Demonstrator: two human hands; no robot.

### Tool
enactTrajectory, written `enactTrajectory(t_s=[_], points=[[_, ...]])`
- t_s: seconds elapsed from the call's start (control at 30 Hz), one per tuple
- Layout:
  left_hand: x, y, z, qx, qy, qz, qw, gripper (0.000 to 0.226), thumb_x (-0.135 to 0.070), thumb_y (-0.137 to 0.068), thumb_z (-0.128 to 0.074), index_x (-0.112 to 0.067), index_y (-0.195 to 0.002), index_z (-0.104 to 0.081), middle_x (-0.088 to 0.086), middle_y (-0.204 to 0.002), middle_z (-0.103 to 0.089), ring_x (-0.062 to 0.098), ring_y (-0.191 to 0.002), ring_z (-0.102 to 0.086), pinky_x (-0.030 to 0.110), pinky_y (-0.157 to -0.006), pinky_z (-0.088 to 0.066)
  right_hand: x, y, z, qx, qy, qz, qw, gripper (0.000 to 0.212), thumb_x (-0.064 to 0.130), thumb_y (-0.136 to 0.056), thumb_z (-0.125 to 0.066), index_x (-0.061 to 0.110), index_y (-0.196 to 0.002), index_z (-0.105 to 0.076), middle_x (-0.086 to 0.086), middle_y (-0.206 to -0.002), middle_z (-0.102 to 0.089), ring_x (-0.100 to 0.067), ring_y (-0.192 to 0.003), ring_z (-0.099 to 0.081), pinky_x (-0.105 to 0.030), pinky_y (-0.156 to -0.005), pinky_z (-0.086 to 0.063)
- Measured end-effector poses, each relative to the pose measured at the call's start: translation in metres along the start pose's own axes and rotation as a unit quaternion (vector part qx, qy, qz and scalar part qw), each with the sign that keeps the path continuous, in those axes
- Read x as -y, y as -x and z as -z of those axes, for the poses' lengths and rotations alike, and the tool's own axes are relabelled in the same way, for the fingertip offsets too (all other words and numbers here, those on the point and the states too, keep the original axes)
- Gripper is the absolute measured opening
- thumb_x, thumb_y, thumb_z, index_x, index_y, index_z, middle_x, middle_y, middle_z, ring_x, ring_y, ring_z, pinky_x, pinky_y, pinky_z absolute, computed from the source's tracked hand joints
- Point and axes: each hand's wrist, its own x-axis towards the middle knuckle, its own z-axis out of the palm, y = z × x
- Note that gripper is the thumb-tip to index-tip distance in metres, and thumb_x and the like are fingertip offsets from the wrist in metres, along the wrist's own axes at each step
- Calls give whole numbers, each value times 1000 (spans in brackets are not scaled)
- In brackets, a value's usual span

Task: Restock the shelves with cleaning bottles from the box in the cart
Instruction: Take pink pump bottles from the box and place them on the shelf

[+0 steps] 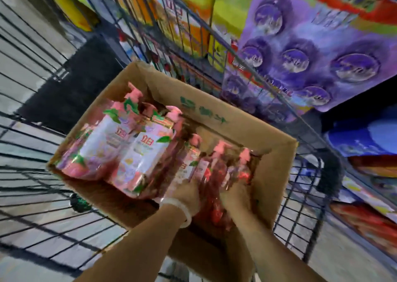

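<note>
An open cardboard box [217,107] sits in a wire cart [43,174]. Inside are several pink pump bottles with white labels [137,150], in shrink-wrapped packs. Both my hands reach into the box's near right part. My left hand [182,193], with a pale band on the wrist, and my right hand [236,196] hold the two sides of a reddish bottle pack [212,196]. The frame is blurred, so the fingers are hard to make out.
The cart's dark wire wall [214,37] rises behind the box. Past it on the right are shelves with purple packs [311,52], yellow and orange packs [189,13] and blue and red goods [363,140]. Pale floor shows through the cart's bars at left.
</note>
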Motion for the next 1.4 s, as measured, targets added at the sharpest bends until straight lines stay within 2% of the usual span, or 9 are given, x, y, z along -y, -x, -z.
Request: enactTrajectory(t_s=[0.2,0.57,0.83,1.0,1.1,1.17,1.23,1.33,1.4], points=[[-18,-20,-14,-20,32,20,999,90,-28,-89,-56,-10,-151,8,13,-154,-19,27,-138,-30,36,-110,-28,14,-33,6,23,83,-24,996,75,49,-83,-63,10,-142,-38,-17,-143,-40,-34,-131,-39,-36,-102,-40],[32,-34,12,35,126,97,987,109,-35,-57,-88,-22,-143,-22,10,-135,-43,32,-124,-47,43,-102,-43,6,-45,-10,60,-165,-114,978,129,35,-58,-88,-1,-147,-1,-20,-151,-28,-35,-137,-34,-39,-108,-35],[26,-13,5,8,32,95,995,75,-35,-81,-69,-13,-140,-28,12,-129,-53,29,-118,-55,37,-96,-46,3,-42,1,40,-169,-97,980,110,28,-61,-88,-4,-140,-18,-20,-140,-43,-35,-126,-48,-38,-99,-44],[29,4,13,37,184,68,980,53,-43,-80,-67,-14,-123,-54,4,-118,-63,24,-111,-60,30,-91,-47,-1,-21,12,19,-262,-84,961,92,22,-49,-90,-2,-126,-45,-16,-113,-63,-29,-100,-66,-30,-76,-53],[20,17,36,105,345,53,931,45,-47,-79,-70,-15,-110,-61,-6,-103,-65,10,-98,-61,20,-81,-47,-4,-2,27,45,-334,-19,941,87,22,-30,-88,3,-110,-58,-10,-93,-70,-22,-77,-70,-27,-62,-57],[16,29,52,189,482,55,854,74,-54,-57,-85,-15,-115,-63,-2,-112,-67,17,-108,-60,36,-99,-45,1,22,49,83,-345,37,934,92,24,-25,-88,4,-110,-59,-9,-93,-72,-22,-78,-72,-34,-67,-60],[14,49,69,241,540,32,806,65,-39,-56,-88,-17,-112,-64,4,-108,-71,25,-107,-63,49,-98,-47,7,47,75,137,-356,90,920,89,19,-31,-90,9,-114,-58,-7,-99,-73,-20,-85,-72,-33,-70,-59],[8,85,97,235,528,-39,815,31,-17,-77,-69,-22,-107,-63,-2,-96,-73,16,-91,-67,32,-77,-53,13,81,114,189,-370,163,895,63,-4,-57,-83,19,-110,-55,-1,-101,-72,-14,-89,-69,-28,-71,-54],[2,106,116,184,518,-78,832,43,-15,-71,-77,-16,-111,-63,5,-104,-72,27,-99,-66,38,-85,-52,17,105,137,201,-371,212,881,58,-7,-62,-79,20,-107,-56,1,-98,-72,-9,-85,-69,-25,-70,-53]])
